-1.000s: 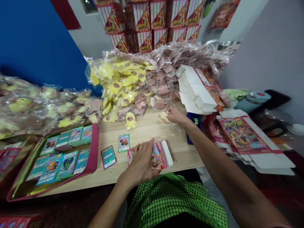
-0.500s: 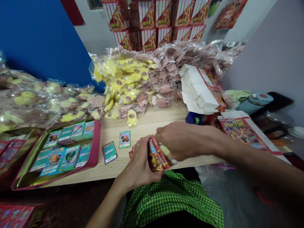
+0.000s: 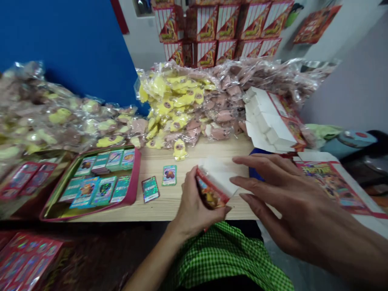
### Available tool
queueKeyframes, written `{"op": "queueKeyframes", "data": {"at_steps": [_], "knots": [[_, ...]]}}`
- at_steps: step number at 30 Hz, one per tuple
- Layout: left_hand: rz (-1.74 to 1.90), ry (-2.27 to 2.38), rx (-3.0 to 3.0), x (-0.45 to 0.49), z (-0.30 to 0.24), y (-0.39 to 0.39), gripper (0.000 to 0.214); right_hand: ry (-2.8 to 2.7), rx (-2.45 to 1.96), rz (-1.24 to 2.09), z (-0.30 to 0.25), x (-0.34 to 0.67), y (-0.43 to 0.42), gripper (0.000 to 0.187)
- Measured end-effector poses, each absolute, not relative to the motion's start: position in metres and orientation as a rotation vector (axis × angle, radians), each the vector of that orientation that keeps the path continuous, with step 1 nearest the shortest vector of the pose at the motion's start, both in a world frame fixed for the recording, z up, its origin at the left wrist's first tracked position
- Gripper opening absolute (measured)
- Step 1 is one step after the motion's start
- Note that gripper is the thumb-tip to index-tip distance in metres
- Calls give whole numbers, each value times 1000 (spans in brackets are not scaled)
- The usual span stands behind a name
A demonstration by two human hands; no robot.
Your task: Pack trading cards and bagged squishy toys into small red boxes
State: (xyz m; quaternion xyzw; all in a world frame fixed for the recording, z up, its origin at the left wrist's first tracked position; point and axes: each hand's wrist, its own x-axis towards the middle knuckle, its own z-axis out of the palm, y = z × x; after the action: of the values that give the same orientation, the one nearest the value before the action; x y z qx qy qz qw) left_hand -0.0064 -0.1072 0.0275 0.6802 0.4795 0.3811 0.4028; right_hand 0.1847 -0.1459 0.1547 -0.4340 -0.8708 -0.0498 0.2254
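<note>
My left hand (image 3: 194,206) is wrapped around a small red printed cardboard box (image 3: 210,192), held tilted over the table's front edge. A white flap (image 3: 220,174) stands out from the box on its right side; the box's inside is hidden from me. Just right of the flap is my right hand (image 3: 291,202), fingers spread and nothing in them. Whether its fingertips touch the flap I cannot tell. On the table left of the box lie a teal card with a purple edge (image 3: 150,189) and a green-edged picture card (image 3: 169,175).
A pink-rimmed tin (image 3: 137,178) of cards stands at left. Bagged yellow plush toys (image 3: 178,97) and brown ones (image 3: 222,115) are heaped behind. An opened white-sided carton (image 3: 268,125) and a flattened printed box (image 3: 330,184) lie at right. Stacked red boxes (image 3: 206,24) line the back.
My right hand has drawn back to the right from the box, and its fingers have opened. The white flap now shows plainly. The whole view has shifted, with things appearing further right.
</note>
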Motion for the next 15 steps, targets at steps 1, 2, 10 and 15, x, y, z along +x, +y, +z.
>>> {"op": "queueKeyframes", "data": {"at_steps": [1, 2, 10, 15], "knots": [[922, 1289, 1719, 4, 25, -106, 107, -2380, -1197, -163, 152, 183, -142, 22], [861, 1373, 1734, 13, 21, -105, 107, -2352, -1194, -183, 148, 180, -137, 21], [658, 1709, 2151, -71, -17, -85, 49, -2781, -1367, 116, 85, 93, -60, 21], [146, 1863, 2422, -159, -32, -78, 49, -2919, -1357, 113, 28, 32, -29, 45]]}}
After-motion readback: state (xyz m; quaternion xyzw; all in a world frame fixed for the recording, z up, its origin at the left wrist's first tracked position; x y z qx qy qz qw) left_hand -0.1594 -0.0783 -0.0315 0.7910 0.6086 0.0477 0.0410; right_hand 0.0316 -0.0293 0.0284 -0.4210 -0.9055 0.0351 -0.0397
